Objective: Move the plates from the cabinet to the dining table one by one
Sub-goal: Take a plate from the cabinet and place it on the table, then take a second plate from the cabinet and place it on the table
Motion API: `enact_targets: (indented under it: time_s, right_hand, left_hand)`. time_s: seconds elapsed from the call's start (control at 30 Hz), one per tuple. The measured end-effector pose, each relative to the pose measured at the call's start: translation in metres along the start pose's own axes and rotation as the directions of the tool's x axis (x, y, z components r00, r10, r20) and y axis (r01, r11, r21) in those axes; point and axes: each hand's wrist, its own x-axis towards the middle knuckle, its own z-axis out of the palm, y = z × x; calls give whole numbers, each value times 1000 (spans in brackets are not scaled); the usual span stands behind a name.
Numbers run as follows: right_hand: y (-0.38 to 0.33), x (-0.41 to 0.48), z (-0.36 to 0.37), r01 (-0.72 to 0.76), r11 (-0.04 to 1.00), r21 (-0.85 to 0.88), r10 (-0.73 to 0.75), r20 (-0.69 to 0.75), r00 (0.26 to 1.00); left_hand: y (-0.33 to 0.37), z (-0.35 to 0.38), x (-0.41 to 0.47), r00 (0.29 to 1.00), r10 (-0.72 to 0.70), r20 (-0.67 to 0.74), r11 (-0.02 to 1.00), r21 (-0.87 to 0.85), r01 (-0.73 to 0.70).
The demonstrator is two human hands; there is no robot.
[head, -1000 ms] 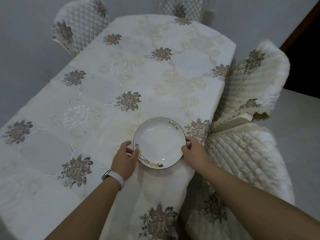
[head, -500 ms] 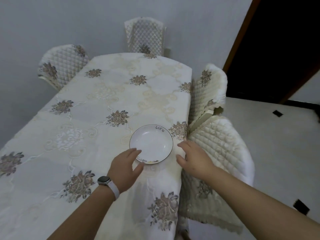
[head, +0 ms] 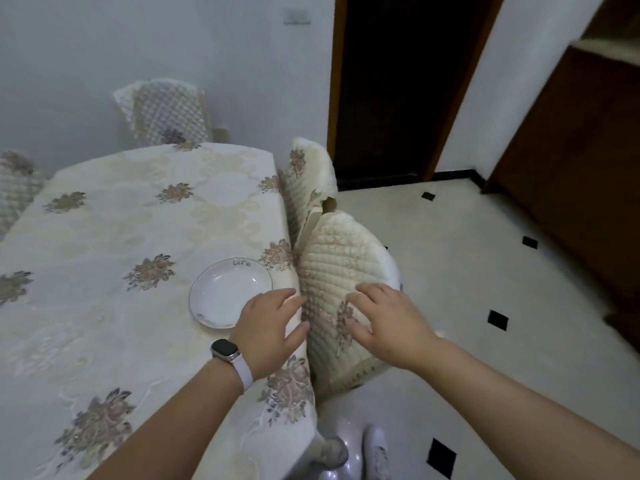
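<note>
A white plate (head: 227, 292) with a thin dark rim and a small painted motif lies flat on the dining table (head: 114, 271), near its right edge. The table wears a cream cloth with embroidered flowers. My left hand (head: 272, 327), with a watch on the wrist, hovers just right of the plate, fingers spread and empty, covering a bit of its rim. Over the quilted chair beside the table, my right hand (head: 388, 323) is also spread and holds nothing.
Two quilted chairs (head: 341, 271) stand pushed against the table's right side, another chair (head: 166, 114) is at the far end. A dark doorway (head: 408, 84) opens beyond. A brown wooden cabinet (head: 581, 161) lines the right wall. Tiled floor lies between.
Both hands have let go of the plate and pulled back to the right. The view has swung right, away from the table, toward the doorway and floor. The plate stays put.
</note>
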Motion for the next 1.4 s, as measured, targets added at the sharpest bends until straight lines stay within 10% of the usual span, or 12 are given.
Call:
enact_targets:
  time_s: [0.73, 1.4]
  right_hand:
    - [264, -280, -85, -573, 818, -47, 558, -177, 811]
    - [401, -576, -117, -954, 276, 114, 942, -232, 244]
  left_hand:
    - [367, 117, 124, 813, 571, 113, 820, -25, -572]
    - [734, 246, 150, 234, 950, 207, 274, -193, -942]
